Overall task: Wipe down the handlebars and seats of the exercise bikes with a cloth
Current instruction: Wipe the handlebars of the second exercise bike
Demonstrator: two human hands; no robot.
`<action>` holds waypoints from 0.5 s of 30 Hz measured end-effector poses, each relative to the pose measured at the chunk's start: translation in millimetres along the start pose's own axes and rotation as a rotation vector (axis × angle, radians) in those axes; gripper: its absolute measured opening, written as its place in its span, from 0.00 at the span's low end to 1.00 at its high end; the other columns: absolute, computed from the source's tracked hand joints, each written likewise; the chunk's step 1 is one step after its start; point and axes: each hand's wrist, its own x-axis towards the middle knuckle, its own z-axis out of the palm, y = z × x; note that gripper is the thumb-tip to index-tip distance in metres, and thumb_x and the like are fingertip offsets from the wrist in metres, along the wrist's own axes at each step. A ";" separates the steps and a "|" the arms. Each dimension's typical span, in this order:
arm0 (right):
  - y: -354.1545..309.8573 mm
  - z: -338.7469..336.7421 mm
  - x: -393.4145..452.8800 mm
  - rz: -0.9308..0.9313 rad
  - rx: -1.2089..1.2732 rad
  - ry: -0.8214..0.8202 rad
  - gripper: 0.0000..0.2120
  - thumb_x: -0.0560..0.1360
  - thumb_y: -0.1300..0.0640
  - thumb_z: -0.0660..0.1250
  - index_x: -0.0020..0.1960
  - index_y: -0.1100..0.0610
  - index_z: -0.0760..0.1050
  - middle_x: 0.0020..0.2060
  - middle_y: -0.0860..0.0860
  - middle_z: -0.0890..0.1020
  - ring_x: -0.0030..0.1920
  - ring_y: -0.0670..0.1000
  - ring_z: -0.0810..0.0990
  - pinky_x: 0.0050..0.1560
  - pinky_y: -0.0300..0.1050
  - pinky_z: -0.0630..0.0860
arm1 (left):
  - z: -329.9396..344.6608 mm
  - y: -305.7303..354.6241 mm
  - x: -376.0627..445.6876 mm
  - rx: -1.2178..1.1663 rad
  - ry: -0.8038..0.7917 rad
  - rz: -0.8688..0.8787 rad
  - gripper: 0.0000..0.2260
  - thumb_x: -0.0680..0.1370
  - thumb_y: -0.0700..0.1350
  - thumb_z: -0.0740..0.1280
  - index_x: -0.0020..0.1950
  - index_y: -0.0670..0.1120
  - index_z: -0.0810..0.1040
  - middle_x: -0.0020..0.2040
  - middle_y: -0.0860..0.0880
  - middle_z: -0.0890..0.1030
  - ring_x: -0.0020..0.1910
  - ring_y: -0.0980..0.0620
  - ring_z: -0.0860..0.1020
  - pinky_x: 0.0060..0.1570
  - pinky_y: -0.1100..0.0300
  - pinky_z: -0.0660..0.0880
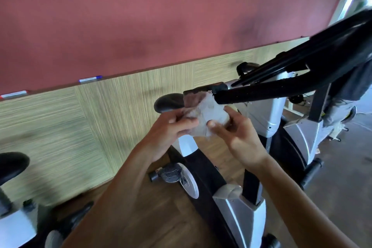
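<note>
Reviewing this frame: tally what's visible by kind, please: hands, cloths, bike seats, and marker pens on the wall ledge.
Hands: 2, the left hand and the right hand, both holding the cloth
Cloths: 1, the cloth
Bike seats: 2, one seat behind the hands, another seat at the left edge
Marker pens: 2, one pen, another pen
Total: 7

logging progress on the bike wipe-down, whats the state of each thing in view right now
cloth: bunched, pinched by both hands just below the handlebar end
left hand: grips the cloth
right hand: pinches the cloth
handlebar: black, foam grip worn at the tip
seat: bare, untouched
pedal: idle, no foot on it
</note>
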 end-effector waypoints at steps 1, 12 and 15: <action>-6.7 -2.1 -0.1 -0.023 0.003 0.073 0.04 0.80 0.66 0.68 0.48 0.59 0.76 0.30 0.40 0.80 0.31 0.39 0.77 0.35 0.31 0.72 | 4.1 7.2 6.3 0.074 0.042 0.031 0.12 0.70 0.49 0.76 0.51 0.48 0.85 0.50 0.43 0.85 0.54 0.42 0.83 0.59 0.43 0.80; -48.6 -34.1 13.1 -0.220 -0.358 0.484 0.15 0.72 0.67 0.74 0.55 0.55 0.78 0.41 0.47 0.85 0.40 0.47 0.83 0.37 0.38 0.77 | 119.9 74.2 62.8 0.060 0.111 0.403 0.16 0.78 0.60 0.69 0.59 0.51 0.77 0.50 0.53 0.83 0.50 0.56 0.84 0.51 0.53 0.80; -60.8 -59.2 7.0 -0.194 -0.304 0.367 0.22 0.74 0.74 0.70 0.64 0.56 0.74 0.51 0.51 0.85 0.52 0.52 0.84 0.53 0.46 0.81 | 136.9 87.6 94.4 0.043 0.112 0.496 0.13 0.76 0.55 0.71 0.54 0.48 0.78 0.45 0.51 0.84 0.45 0.51 0.85 0.48 0.46 0.82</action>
